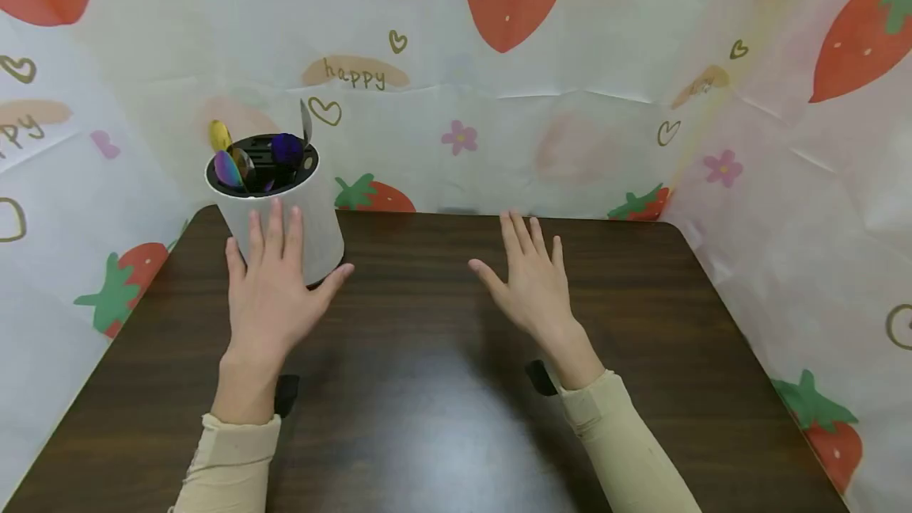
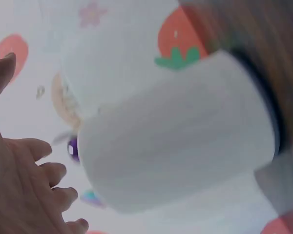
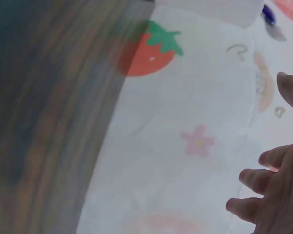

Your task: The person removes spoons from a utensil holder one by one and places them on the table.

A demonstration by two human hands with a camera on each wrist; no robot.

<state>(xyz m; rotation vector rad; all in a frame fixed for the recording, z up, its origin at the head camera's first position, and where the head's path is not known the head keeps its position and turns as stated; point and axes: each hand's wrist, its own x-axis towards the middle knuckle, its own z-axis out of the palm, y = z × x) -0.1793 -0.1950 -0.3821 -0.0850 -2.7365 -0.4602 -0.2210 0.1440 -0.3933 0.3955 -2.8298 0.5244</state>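
A white cylindrical utensil holder [image 1: 321, 220] with a black slotted top stands at the back left of the table. From its top rise a gold spoon [image 1: 219, 135], a rainbow-coloured spoon [image 1: 228, 169], a dark purple piece [image 1: 286, 149] and a silver-grey piece [image 1: 306, 121]. My left hand [image 1: 271, 307] is spread with straight fingers in front of the holder; the left wrist view shows space between that hand and the holder [image 2: 180, 136]. Over the table's middle right, my right hand [image 1: 530, 291] is held with fingers extended and thumb apart, holding nothing.
The dark wooden table [image 1: 399, 323] has rounded back corners. Behind it and along both sides hangs a white sheet [image 1: 442, 38] printed with strawberries, flowers and hearts. A small black piece sits at each wrist, beside the beige sleeves [image 1: 238, 457].
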